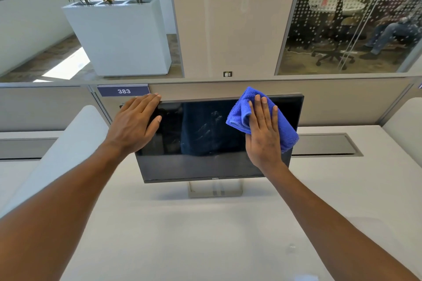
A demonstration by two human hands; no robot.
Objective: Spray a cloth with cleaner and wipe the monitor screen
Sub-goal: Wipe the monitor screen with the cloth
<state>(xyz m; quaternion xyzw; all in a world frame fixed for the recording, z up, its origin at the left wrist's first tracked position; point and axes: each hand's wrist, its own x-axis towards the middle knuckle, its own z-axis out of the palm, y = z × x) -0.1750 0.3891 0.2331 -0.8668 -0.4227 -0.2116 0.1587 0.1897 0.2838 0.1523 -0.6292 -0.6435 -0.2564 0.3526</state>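
Observation:
A dark monitor (201,143) stands on its silver stand on the white desk (182,235), its screen off and streaked with smears near the middle. My right hand (263,134) lies flat on a folded blue cloth (242,109), pressing it against the screen's upper right part. My left hand (134,123) grips the monitor's top left corner, fingers over the top edge and thumb on the screen. No spray bottle is in view.
A low grey partition with a "383" label (124,91) runs behind the monitor. A metal cable tray lid (324,145) is set into the desk at right. A white curved divider (68,153) rises at left. Planters and a glass-walled room lie beyond.

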